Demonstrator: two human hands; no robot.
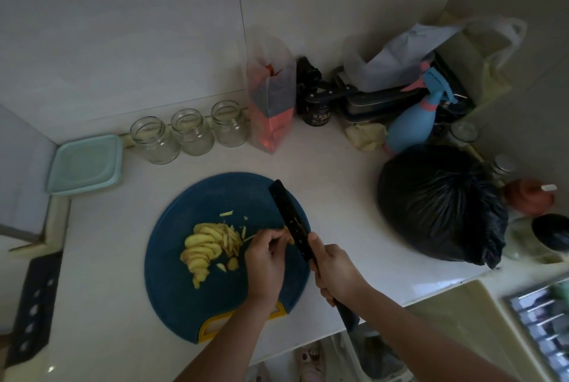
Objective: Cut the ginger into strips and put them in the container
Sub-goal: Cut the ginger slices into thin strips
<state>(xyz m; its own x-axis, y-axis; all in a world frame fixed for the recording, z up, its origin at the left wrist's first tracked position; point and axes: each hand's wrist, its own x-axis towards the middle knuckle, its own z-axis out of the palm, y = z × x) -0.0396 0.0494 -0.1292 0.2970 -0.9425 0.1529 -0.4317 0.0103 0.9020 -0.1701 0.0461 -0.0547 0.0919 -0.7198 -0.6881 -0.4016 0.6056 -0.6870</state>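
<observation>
pinching a thin yellow ginger strip (250, 238) in curled left hand (264, 258); gripping black broad-bladed knife (289, 221) in right hand (335, 270). tuck pinch back from blade, cut thin. sliced ginger pile (203, 249) just left of left hand; pale green square container (86, 163) well beyond it.

Yellow ginger slices (201, 250) on dark blue cutting board (184, 289), black knife (291, 221), mint-green container (86, 164) upper left, white counter (338, 166).

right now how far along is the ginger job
Done: the ginger is sliced, and a few strips lie beside the slices on the blue cutting board. In hand: the right hand grips the knife while the left hand pinches a ginger piece by the blade. Left: most slices uncut, and nothing looks moved to the teal container yet.
</observation>
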